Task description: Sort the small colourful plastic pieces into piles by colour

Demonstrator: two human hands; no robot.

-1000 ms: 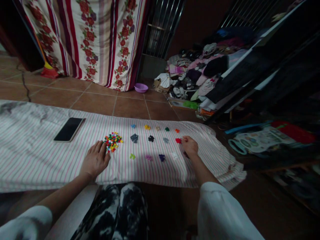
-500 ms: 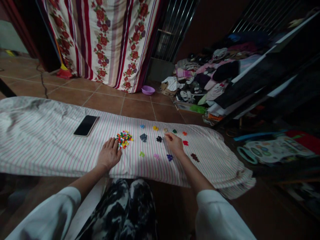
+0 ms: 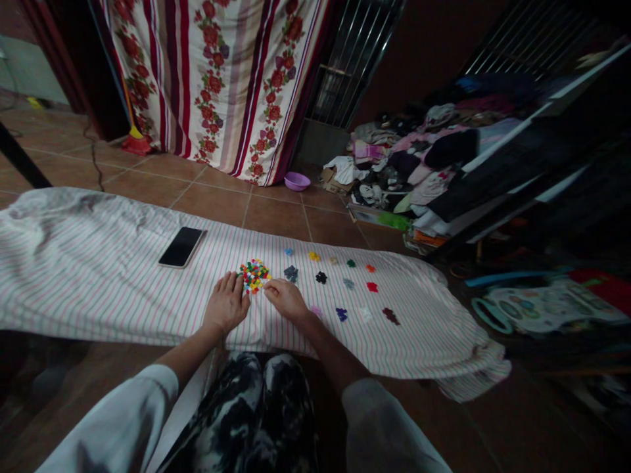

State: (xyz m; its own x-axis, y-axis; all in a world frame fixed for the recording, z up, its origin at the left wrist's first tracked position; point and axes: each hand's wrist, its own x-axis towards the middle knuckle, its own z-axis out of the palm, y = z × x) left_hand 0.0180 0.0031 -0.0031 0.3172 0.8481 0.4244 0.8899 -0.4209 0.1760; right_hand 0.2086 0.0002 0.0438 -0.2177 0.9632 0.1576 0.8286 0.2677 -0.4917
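A mixed pile of small coloured pieces (image 3: 255,274), perhaps beads or tiny bricks, lies on the striped cloth (image 3: 123,289). My left hand (image 3: 227,303) rests flat at its left edge, fingers stretched out. At the pile's right edge is my right hand (image 3: 286,298), thumb and fingers pinched together; whatever is between the fingertips is too small to make out. Single-colour groups spread to the right: grey pieces (image 3: 291,273), black pieces (image 3: 321,278), yellow pieces (image 3: 314,256), red pieces (image 3: 372,287), purple pieces (image 3: 342,315) and brown pieces (image 3: 391,316). My right wrist partly covers pink pieces (image 3: 316,311).
A phone (image 3: 181,247) lies on the cloth left of the pile. Beyond the cloth's far edge, a purple basin (image 3: 296,181) stands on the tiled floor by a floral curtain (image 3: 217,85). Heaped clothes (image 3: 409,157) lie at the back right.
My right hand has moved left from beside the black and beige groups to the mixed pile, uncovering the light grey group. My left hand stays by the pile. The view has shifted slightly.
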